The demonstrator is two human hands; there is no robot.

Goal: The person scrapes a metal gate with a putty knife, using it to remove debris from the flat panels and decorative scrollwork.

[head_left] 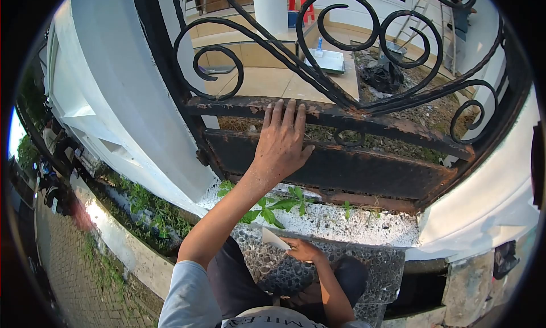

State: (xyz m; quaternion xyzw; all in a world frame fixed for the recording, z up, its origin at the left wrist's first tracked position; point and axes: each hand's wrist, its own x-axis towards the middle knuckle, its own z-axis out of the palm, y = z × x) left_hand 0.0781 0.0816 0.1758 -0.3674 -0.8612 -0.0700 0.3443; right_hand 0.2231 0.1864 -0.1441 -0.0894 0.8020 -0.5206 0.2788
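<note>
Left hand (pixel 282 143) lies on upper edge of rusty gate rail (pixel 375 122), fingers extended, slightly parted; right hand (pixel 305 250), lower, grips pale flat piece (pixel 274 239), fingers curled.

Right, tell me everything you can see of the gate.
The gate looks like black-painted metal and stands upright between white walls. Curved bars curl into scrolls above a rail; below that are a small ring and a dark solid panel. The paint is worn, with reddish-brown, rust-like patches on the rail and bottom edge. The left hand rests on the rail, fingers slightly apart. Green plants grow at its foot. Its top runs out of view.
</note>
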